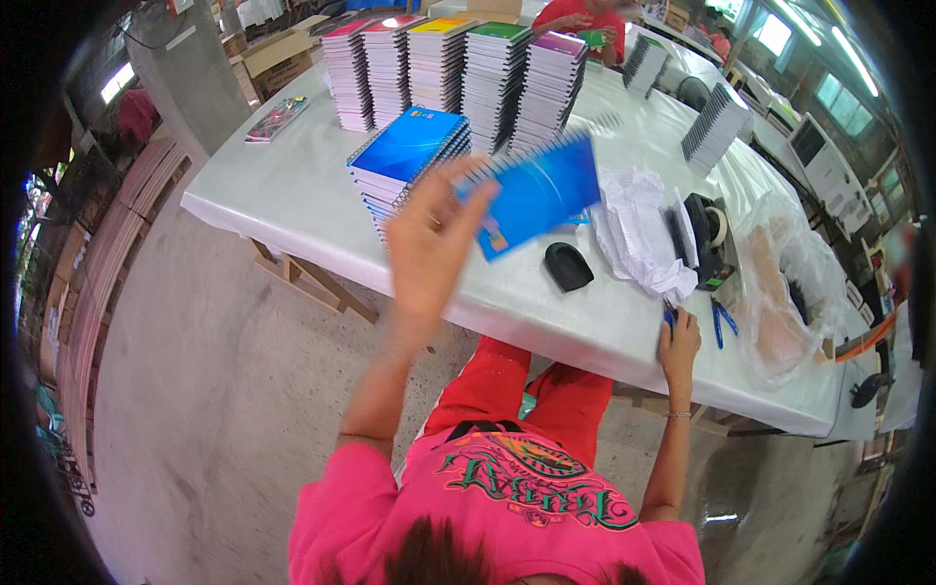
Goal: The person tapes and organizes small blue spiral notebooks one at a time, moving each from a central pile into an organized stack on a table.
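My left hand is raised over the table's near edge, its fingers closed on a blue spiral notebook. The notebook is tilted and a little blurred, with its wire binding along the upper edge. Just behind my hand is a stack of blue spiral notebooks. At the table's near edge, my right hand rests with its fingers closed around blue-handled pliers, mostly covered by the hand. A second blue-handled tool lies to the right of it.
Tall stacks of notebooks line the far side, with smaller stacks at right. A black object, crumpled paper, a tape dispenser and a plastic bag lie on the white table. A person in red is across it.
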A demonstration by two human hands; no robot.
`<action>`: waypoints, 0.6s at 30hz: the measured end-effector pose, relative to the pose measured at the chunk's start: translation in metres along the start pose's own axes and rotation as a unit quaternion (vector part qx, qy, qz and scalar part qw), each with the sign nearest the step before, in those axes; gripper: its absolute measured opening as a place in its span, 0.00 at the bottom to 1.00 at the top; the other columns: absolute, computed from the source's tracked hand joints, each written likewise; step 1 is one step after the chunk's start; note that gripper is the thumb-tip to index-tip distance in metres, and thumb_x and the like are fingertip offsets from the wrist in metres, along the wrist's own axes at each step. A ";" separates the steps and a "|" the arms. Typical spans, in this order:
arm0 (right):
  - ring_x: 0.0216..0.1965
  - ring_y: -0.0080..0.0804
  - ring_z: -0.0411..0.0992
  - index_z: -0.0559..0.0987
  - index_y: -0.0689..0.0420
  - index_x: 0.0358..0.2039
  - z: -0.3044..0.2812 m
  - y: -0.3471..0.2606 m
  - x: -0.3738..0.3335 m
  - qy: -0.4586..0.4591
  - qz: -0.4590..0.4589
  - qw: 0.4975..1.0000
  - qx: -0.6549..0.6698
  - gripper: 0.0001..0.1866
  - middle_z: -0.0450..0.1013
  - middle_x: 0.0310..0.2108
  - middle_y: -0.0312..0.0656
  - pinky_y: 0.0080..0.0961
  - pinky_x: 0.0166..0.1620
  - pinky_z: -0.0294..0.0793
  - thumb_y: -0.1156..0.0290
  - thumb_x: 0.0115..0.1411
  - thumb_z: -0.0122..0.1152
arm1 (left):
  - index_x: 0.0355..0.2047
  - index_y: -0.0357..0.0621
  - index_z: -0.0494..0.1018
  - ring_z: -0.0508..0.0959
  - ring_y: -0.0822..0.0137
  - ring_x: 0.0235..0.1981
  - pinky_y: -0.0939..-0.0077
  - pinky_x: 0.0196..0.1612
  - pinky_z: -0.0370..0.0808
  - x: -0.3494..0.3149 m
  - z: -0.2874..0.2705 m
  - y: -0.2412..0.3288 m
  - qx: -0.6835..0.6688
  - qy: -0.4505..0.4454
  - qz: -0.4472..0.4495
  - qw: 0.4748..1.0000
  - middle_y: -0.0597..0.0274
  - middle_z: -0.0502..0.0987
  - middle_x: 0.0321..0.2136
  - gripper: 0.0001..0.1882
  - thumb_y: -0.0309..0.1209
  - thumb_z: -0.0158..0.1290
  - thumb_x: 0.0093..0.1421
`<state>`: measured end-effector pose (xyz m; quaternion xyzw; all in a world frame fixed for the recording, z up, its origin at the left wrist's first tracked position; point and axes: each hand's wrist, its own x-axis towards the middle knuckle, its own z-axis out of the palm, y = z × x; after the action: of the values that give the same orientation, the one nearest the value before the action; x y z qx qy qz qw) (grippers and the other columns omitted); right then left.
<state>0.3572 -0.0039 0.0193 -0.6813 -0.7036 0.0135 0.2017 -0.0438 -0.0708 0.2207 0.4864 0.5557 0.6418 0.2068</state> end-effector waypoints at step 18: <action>0.56 0.48 0.62 0.69 0.55 0.57 0.020 0.025 -0.008 0.123 -0.026 0.992 -0.019 0.22 0.65 0.55 0.50 0.44 0.60 0.57 0.61 0.65 0.52 | 0.34 0.39 0.74 0.69 0.78 0.28 0.82 0.33 0.66 0.098 -0.082 -0.085 0.003 0.125 0.033 0.992 0.67 0.74 0.27 0.13 0.36 0.60 0.59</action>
<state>0.3749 -0.0046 -0.0083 -0.6628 -0.6913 -0.0888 0.2737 -0.1807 -0.0083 0.1895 0.4209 0.5626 0.7026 0.1126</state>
